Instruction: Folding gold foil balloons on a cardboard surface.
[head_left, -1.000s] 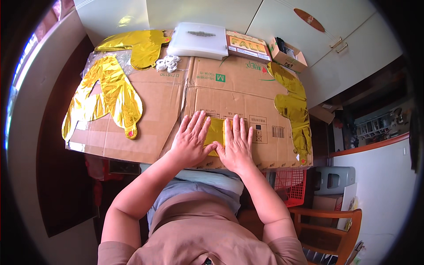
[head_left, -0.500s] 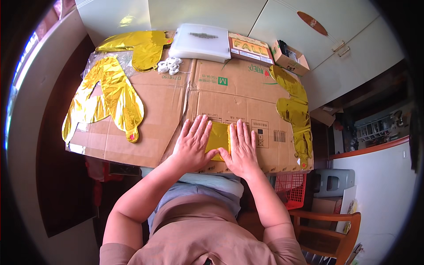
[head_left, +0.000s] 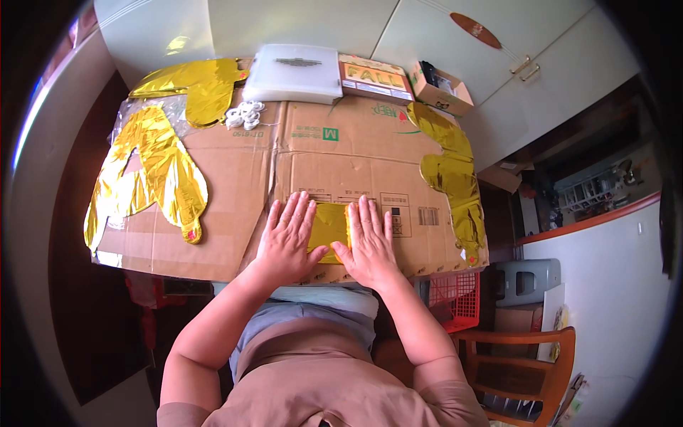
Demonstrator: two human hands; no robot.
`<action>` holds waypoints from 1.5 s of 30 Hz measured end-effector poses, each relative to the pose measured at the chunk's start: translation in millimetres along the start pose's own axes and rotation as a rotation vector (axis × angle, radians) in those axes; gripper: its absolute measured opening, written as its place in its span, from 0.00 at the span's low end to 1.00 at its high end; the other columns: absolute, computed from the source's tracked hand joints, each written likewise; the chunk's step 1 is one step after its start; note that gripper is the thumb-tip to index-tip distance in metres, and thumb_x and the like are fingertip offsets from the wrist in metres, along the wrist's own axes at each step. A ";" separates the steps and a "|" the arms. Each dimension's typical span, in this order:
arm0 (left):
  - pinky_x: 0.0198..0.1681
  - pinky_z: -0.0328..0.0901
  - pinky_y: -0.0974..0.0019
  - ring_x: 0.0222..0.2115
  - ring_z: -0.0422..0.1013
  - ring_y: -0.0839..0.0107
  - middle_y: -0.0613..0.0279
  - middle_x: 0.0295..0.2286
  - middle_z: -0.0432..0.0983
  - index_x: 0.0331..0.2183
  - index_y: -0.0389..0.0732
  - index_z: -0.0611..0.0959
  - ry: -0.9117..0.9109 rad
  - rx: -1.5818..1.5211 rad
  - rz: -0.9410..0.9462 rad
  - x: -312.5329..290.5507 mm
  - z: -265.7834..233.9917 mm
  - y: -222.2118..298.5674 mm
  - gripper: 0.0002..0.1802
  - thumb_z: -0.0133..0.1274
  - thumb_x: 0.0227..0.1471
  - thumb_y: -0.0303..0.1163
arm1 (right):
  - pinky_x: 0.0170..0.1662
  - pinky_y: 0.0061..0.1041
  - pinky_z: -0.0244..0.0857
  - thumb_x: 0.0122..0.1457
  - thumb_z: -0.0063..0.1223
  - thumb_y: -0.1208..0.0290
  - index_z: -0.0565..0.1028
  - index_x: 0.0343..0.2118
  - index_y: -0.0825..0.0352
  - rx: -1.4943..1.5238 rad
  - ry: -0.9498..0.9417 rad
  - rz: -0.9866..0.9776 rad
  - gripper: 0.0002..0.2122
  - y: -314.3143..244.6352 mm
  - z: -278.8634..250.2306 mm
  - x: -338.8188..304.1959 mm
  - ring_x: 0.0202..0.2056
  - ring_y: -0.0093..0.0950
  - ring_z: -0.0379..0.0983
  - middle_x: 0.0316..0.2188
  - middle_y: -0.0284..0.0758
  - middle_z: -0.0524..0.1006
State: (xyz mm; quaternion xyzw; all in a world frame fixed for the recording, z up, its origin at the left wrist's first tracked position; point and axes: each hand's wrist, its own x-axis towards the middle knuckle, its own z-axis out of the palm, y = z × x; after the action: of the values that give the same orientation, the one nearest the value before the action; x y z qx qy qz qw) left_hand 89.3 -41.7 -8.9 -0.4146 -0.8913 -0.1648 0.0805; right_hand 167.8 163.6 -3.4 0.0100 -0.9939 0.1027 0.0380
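Observation:
Both my hands lie flat on a folded gold foil balloon (head_left: 329,226) near the front edge of the cardboard. My left hand (head_left: 289,238) presses over its left part, fingers stretched out. My right hand (head_left: 368,243) covers its right edge, fingers straight and pointing away from me. The two thumbs come close together over the foil. Under my hands, part of the balloon is hidden. At the left lies a flat, letter-shaped gold foil balloon (head_left: 183,178). Another gold balloon (head_left: 206,96) is at the far left, and a wavy-edged one (head_left: 452,171) runs along the right edge.
The flattened cardboard (head_left: 235,164) covers the table. Along its back stand a translucent white plastic case (head_left: 293,80), a printed box (head_left: 376,77) and a small open carton (head_left: 442,89). White string (head_left: 245,114) lies bundled by the case. A wooden chair (head_left: 523,359) and red crate (head_left: 455,299) are at lower right.
The view has turned slightly, so the table sits further left in the picture. Both hands stay flat on the folded balloon, with little visible movement over it.

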 end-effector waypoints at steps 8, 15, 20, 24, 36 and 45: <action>0.70 0.37 0.44 0.69 0.47 0.51 0.41 0.66 0.52 0.64 0.29 0.61 0.011 -0.031 -0.018 1.2 1.1 -1.1 0.49 0.50 0.56 0.57 | 0.70 0.56 0.28 0.66 0.41 0.46 0.47 0.71 0.70 -0.023 0.015 -0.007 0.39 1.6 -0.7 -0.5 0.72 0.49 0.39 0.71 0.53 0.44; 0.70 0.33 0.42 0.70 0.43 0.49 0.41 0.66 0.51 0.65 0.32 0.60 -0.023 0.067 -0.131 -4.6 -5.5 3.8 0.50 0.47 0.57 0.62 | 0.71 0.55 0.28 0.66 0.43 0.47 0.48 0.70 0.71 0.010 0.005 -0.017 0.39 -4.4 -1.2 5.3 0.72 0.49 0.39 0.71 0.54 0.45; 0.69 0.41 0.43 0.67 0.49 0.47 0.40 0.64 0.55 0.63 0.31 0.64 0.060 -0.159 -0.103 18.3 -25.1 15.3 0.44 0.56 0.53 0.50 | 0.71 0.55 0.27 0.64 0.45 0.48 0.50 0.70 0.71 -0.044 -0.029 0.010 0.39 -5.6 -3.8 4.0 0.72 0.49 0.40 0.71 0.54 0.47; 0.70 0.39 0.47 0.69 0.47 0.52 0.44 0.66 0.53 0.64 0.31 0.62 -0.035 -0.103 0.123 21.5 4.8 16.3 0.45 0.46 0.59 0.57 | 0.71 0.54 0.25 0.61 0.46 0.48 0.50 0.69 0.72 -0.075 -0.058 0.006 0.41 -2.8 -0.7 0.3 0.72 0.48 0.38 0.71 0.53 0.45; 0.72 0.33 0.48 0.70 0.42 0.55 0.45 0.68 0.48 0.66 0.31 0.58 -0.061 -0.162 0.099 14.3 17.2 5.2 0.48 0.34 0.63 0.63 | 0.71 0.54 0.25 0.61 0.46 0.51 0.49 0.69 0.74 -0.092 -0.091 -0.020 0.40 -5.7 -10.4 3.9 0.73 0.46 0.38 0.71 0.52 0.45; 0.72 0.31 0.48 0.71 0.40 0.55 0.44 0.68 0.48 0.66 0.29 0.57 -0.057 -0.184 0.115 13.9 17.4 6.8 0.51 0.31 0.61 0.66 | 0.72 0.51 0.25 0.70 0.34 0.56 0.50 0.70 0.70 0.170 0.014 0.110 0.31 -1.7 -32.3 13.9 0.73 0.41 0.42 0.71 0.48 0.49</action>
State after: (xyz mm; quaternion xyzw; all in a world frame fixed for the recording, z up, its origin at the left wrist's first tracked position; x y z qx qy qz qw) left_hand 85.4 -21.4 -19.7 -0.4752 -0.8491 -0.2291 0.0260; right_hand 156.4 168.4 29.6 -0.0422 -0.9804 0.1886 0.0382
